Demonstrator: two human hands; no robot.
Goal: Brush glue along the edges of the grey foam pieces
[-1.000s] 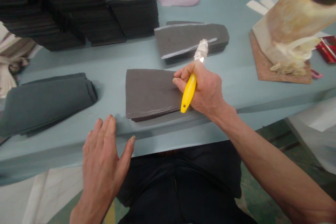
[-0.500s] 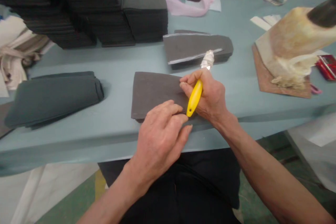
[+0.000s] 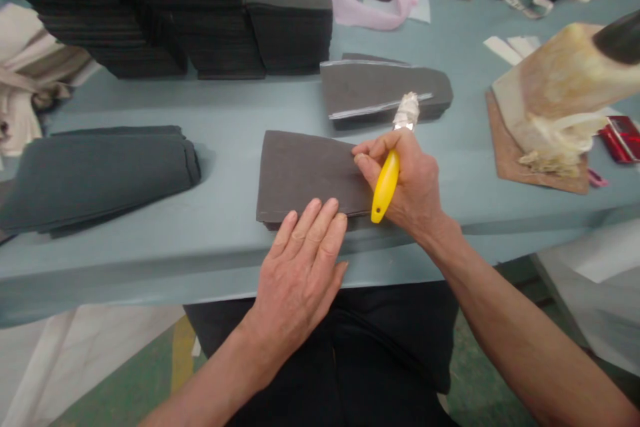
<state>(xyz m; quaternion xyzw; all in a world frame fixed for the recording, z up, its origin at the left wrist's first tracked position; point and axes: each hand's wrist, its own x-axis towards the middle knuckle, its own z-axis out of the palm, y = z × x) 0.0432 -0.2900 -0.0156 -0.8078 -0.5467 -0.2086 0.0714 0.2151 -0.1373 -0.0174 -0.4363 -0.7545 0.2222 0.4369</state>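
A thin stack of grey fan-shaped foam sheets [image 3: 305, 170] lies near the front edge of the blue-grey table [image 3: 150, 247]. My left hand [image 3: 300, 267] lies flat and open, its fingertips pressing on the stack's near edge. My right hand [image 3: 407, 180] is closed round a yellow-handled brush [image 3: 386, 183]. The brush's white, glue-caked tip points away from me. My right thumb and forefinger touch the stack's right end.
Another grey stack [image 3: 385, 90] with pale streaks lies just beyond. A dark green folded pile [image 3: 95, 173] sits left. Tall black stacks [image 3: 175, 7] stand at the back. A glue-crusted container [image 3: 565, 93] on a brown board sits right, beside a red pack [image 3: 623, 139]. Cloth scraps lie at the back.
My left hand came from the table's front edge at the left onto the grey stack, curled its fingers there, then flattened out. My right hand stayed on the brush.
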